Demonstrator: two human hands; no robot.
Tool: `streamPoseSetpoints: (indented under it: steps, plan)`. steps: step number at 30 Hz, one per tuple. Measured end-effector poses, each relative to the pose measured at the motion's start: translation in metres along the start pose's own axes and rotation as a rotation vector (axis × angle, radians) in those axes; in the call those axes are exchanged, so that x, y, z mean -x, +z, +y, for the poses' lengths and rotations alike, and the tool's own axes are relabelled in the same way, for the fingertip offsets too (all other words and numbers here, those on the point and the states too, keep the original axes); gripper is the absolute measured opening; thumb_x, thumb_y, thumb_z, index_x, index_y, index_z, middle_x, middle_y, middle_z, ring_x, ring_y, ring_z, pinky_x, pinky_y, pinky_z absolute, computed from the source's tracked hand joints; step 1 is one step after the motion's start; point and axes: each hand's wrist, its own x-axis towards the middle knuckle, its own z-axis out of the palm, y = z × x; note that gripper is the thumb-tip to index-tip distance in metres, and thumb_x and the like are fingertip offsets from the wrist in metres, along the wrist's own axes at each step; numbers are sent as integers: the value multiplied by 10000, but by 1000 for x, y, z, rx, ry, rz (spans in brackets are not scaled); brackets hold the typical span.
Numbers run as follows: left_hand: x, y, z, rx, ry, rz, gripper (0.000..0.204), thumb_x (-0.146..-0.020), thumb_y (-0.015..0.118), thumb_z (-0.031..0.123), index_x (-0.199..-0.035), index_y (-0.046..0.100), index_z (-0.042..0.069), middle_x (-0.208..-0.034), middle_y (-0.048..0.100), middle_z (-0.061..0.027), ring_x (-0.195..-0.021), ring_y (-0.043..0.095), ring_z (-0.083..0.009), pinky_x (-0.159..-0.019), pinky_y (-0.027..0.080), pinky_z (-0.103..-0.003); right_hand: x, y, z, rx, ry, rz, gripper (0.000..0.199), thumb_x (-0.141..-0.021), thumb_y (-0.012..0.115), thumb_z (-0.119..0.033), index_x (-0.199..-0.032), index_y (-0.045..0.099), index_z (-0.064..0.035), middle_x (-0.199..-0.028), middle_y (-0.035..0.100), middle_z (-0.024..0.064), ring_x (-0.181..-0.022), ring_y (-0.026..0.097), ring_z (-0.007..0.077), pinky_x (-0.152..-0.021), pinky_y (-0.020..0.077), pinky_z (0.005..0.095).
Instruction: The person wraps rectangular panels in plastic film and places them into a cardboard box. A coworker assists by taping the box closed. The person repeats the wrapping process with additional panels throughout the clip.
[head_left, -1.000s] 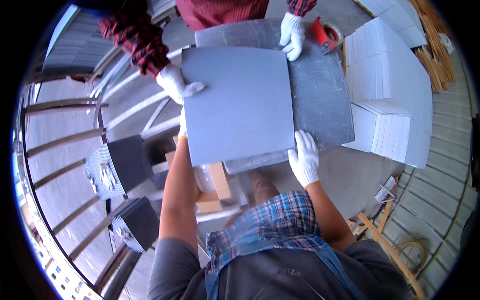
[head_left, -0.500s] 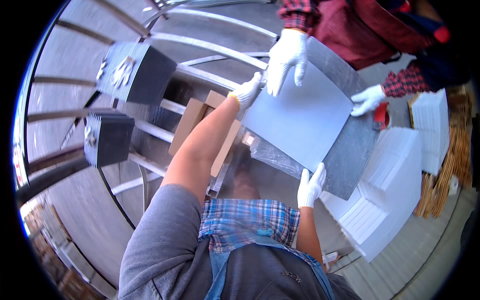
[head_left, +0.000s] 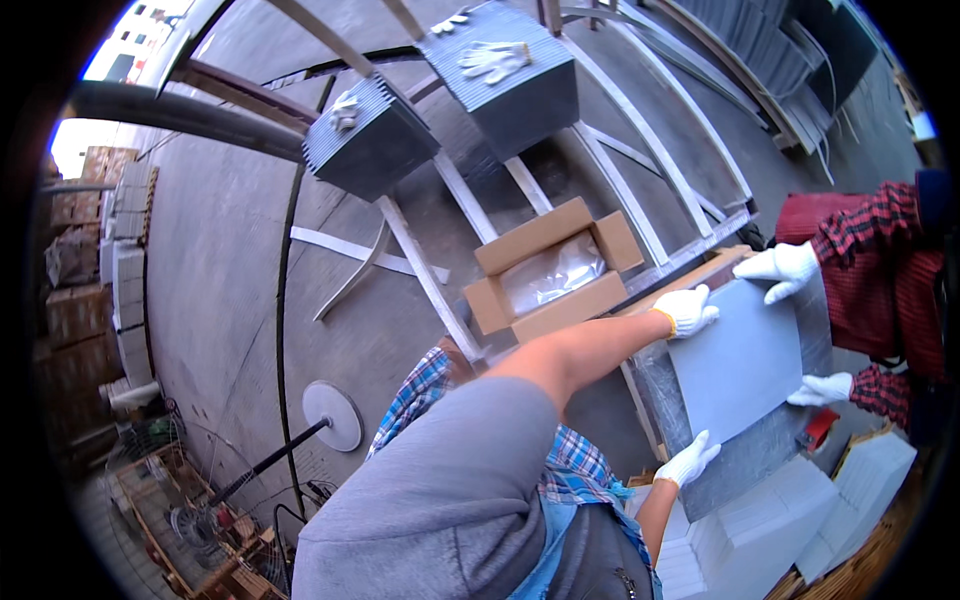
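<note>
- Left hand (head_left: 685,309) and right hand (head_left: 690,460) grip the grey tile (head_left: 735,365) by opposite edges.
- A co-worker's gloved hands (head_left: 785,268) hold its far edge.
- Open cardboard box (head_left: 552,268) lies just beside, on the metal rack (head_left: 610,165).

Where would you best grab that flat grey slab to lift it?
Probably by opposite edges: the grey slab is thin, wide and lying flat, so hands come in from the sides, as the left hand and right hand do now.

Both gloved hands (left (head_left: 684,309), right (head_left: 690,461)) reach forward, fingers closed.
</note>
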Motion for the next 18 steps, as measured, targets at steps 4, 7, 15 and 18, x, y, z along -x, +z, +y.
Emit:
streamPoseSetpoints:
  steps: [4,7,15,18]
  plan:
    - [20,-21,13,-37,-1,7,541,-1003,482,482,-1243,512,-2,-1138,687,-253,-1067,652,-434,-914,504,-510,1,5,-4,447,-52,51,775,-1033,458,-530,-1555,319,26,-1547,402,280,-1384,448,432,-1151,364,463]
    - [39,-23,-19,69,18,142,538,-1012,467,511,-1236,528,26,-1111,682,-266,-1054,645,-451,-927,494,-502,2,12,5,550,-126,115,782,-1040,407,-559,-1542,332,36,-1533,412,287,-1392,432,442,-1154,355,479]
    - [213,-144,-259,-499,-317,589,232,-952,545,252,-1115,677,153,-1142,651,-179,-1041,659,-357,-879,553,-468,38,24,67,426,-174,226,730,-1074,368,-495,-1531,313,72,-1581,314,309,-1462,336,425,-1218,276,454]
    - [286,-219,-340,-284,-711,719,325,-969,530,360,-1108,652,92,-1150,667,-214,-1043,662,-398,-895,531,-510,101,33,71,520,-11,15,702,-1070,378,-479,-1529,341,51,-1573,356,278,-1443,379,398,-1199,305,438]
